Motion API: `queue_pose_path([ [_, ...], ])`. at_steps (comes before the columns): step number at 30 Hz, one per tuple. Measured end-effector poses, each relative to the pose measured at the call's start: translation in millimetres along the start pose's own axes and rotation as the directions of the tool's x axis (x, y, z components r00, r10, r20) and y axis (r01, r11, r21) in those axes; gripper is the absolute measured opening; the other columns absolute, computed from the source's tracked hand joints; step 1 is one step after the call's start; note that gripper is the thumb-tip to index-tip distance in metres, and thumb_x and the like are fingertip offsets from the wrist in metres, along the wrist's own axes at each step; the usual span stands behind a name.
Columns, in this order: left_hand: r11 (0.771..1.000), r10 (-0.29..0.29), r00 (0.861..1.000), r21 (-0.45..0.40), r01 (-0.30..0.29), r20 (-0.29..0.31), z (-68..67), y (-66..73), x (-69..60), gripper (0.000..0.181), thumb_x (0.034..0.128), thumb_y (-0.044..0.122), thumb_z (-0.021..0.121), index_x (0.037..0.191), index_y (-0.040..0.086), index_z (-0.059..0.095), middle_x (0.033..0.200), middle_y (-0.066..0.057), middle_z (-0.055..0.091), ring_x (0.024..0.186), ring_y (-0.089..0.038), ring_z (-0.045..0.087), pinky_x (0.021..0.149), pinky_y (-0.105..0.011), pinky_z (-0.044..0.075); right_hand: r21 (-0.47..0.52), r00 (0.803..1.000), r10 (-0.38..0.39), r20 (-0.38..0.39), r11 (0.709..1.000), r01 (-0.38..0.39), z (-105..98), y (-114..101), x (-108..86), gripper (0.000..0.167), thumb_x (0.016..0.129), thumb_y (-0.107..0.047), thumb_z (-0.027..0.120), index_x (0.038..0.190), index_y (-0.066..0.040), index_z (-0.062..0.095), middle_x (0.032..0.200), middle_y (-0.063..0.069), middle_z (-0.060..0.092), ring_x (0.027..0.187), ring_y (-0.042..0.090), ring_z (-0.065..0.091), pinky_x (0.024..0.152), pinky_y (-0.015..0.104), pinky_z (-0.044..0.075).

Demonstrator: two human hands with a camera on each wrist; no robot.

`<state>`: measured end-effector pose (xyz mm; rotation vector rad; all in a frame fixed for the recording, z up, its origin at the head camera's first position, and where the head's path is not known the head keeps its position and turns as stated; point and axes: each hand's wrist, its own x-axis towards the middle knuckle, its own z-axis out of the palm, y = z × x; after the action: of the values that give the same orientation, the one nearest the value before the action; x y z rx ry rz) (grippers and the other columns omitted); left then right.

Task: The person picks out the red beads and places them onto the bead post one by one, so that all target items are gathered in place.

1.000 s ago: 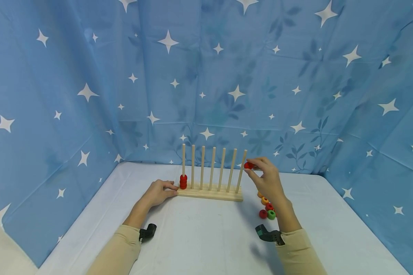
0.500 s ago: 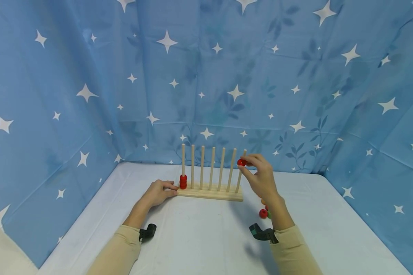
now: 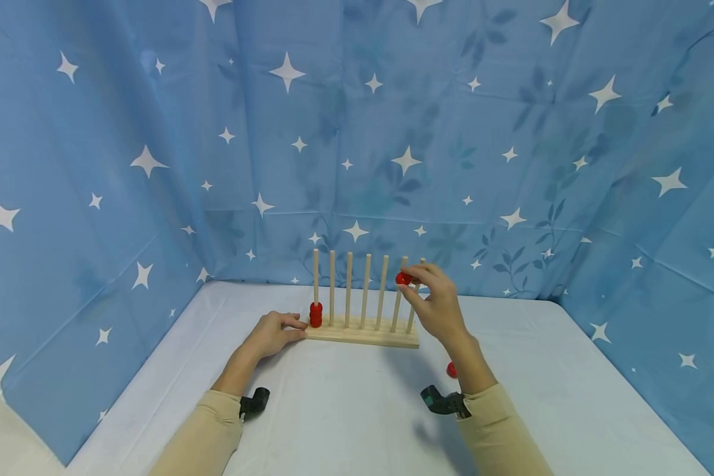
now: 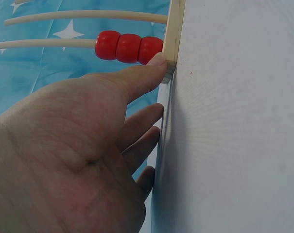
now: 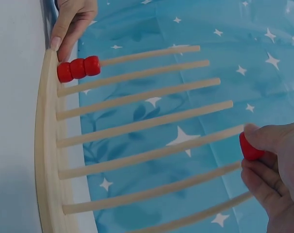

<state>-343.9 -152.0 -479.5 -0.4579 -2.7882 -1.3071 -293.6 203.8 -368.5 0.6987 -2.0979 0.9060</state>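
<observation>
A wooden peg rack stands on the table, with several upright pegs in a row. Three red beads are stacked at the foot of its leftmost peg. My left hand grips the left end of the base, the thumb on its front corner and fingers along the end. Between thumb and fingertips, my right hand pinches another red bead. In the head view this bead overlaps the upper part of the second peg from the right; whether it touches a peg I cannot tell.
A loose red bead lies on the white table, partly behind my right forearm. Starry blue curtains hang behind the table and on both sides.
My right hand has carried the red bead left, from just right of the last peg to the second peg from the right. The forearm now covers most loose beads. My left hand stays put.
</observation>
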Motion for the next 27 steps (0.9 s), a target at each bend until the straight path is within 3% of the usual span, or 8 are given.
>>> queue_pose_path([
  [3, 1.000, 0.005, 1.000, -0.006, -0.005, 0.003, -0.6, -0.2, -0.5, 0.019, 0.0926, 0.020, 0.080, 0.110, 0.016, 0.084, 0.144, -0.017, 0.063, 0.145, -0.045, 0.047, 0.121, -0.062, 0.034, 0.010, 1.000, -0.017, 0.008, 1.000, 0.017, 5, -2, 4.0, 0.033, 0.090, -0.005, 0.081, 0.122, -0.002, 0.075, 0.118, 0.013, 0.072, 0.100, 0.025, 0.070, 0.084, 0.022, 0.057],
  [10, 1.000, 0.015, 1.000, -0.010, -0.015, 0.004, -1.2, -1.0, -0.5, 0.019, 0.0927, 0.020, 0.080, 0.110, 0.016, 0.084, 0.144, -0.018, 0.063, 0.145, -0.045, 0.047, 0.120, -0.062, 0.034, 0.003, 0.997, -0.077, 0.011, 0.997, 0.077, 17, -9, 15.8, 0.033, 0.090, -0.003, 0.080, 0.122, 0.002, 0.074, 0.117, 0.015, 0.072, 0.099, 0.028, 0.071, 0.084, 0.042, 0.062],
  [27, 1.000, 0.021, 1.000, -0.012, -0.021, 0.002, 0.0, -2.6, 1.6, 0.018, 0.0928, 0.020, 0.080, 0.110, 0.015, 0.084, 0.143, -0.018, 0.064, 0.144, -0.045, 0.048, 0.120, -0.062, 0.035, -0.006, 0.992, -0.117, 0.048, 0.993, 0.118, 38, -23, 34.3, 0.031, 0.093, -0.008, 0.079, 0.123, -0.002, 0.075, 0.117, 0.011, 0.071, 0.100, 0.024, 0.068, 0.083, 0.038, 0.060],
])
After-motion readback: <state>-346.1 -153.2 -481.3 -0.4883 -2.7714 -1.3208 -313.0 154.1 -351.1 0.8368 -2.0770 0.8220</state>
